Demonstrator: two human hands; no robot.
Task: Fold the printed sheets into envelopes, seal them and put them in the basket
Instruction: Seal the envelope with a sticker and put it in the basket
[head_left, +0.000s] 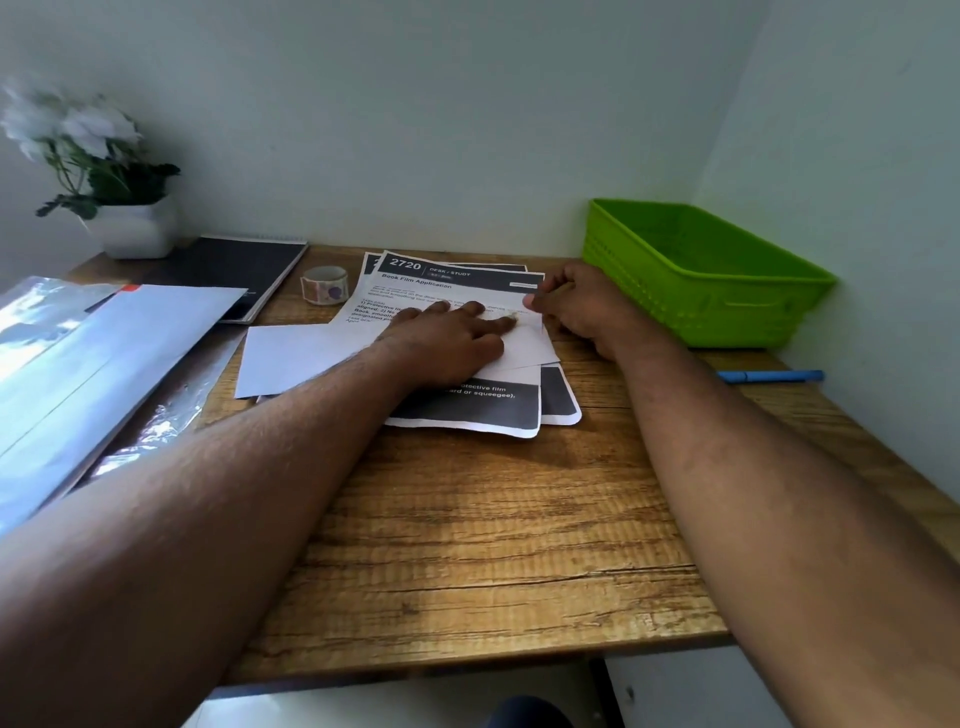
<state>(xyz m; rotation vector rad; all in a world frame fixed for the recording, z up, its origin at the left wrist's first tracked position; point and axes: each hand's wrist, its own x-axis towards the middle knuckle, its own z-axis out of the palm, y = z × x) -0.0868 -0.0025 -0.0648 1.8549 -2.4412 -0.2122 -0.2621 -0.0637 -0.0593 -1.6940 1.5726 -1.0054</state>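
A stack of printed sheets (470, 410) with black header bands lies at the middle back of the wooden desk (467, 519). On top lies a white folded sheet (291, 358), blank side up. My left hand (447, 338) presses flat on this folded sheet with its fingers stretched out to the right. My right hand (576, 306) has its fingers curled and pinches the folded sheet's right edge, just beyond my left fingertips. The green plastic basket (727, 291) stands at the back right with nothing in it. A patterned tape roll (324, 285) sits left of the stack.
A black spiral notebook (244, 265) and a white pot with a flowering plant (137, 228) stand at the back left. Shiny plastic sleeves and envelopes (88, 358) cover the left side. A blue pen (769, 375) lies by the right wall, in front of the basket.
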